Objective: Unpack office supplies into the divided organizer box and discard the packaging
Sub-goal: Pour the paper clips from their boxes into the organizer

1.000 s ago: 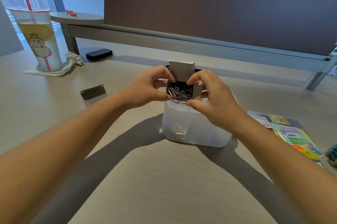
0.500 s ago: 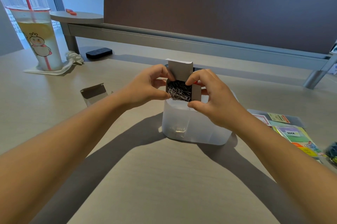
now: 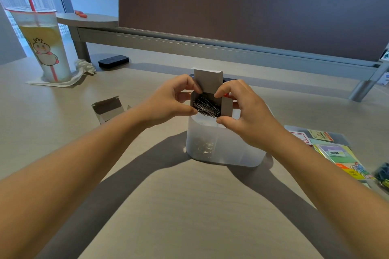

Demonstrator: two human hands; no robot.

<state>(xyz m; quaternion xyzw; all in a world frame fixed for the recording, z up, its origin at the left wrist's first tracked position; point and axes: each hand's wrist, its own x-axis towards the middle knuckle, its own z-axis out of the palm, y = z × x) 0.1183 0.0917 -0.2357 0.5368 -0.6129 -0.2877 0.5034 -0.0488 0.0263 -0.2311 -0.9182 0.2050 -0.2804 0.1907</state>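
Observation:
A small cardboard box [image 3: 208,81] with its top flap standing up is full of silver paper clips [image 3: 207,106]. It is held just above the translucent white organizer box [image 3: 223,151]. My left hand [image 3: 168,98] pinches the box's left side between thumb and fingers. My right hand [image 3: 246,115] pinches its right side and side flap. A few clips [image 3: 205,148] show through the organizer's front-left compartment wall.
An opened, empty small carton [image 3: 108,109] lies on the desk to the left. Packs of sticky notes [image 3: 341,157] lie at the right. A lidded drink cup [image 3: 42,43] with a red straw stands far left, near a black object [image 3: 113,61]. A partition rises behind.
The clip box has tipped a little further toward me over the organizer, its opening more in view. Both hands keep their grip.

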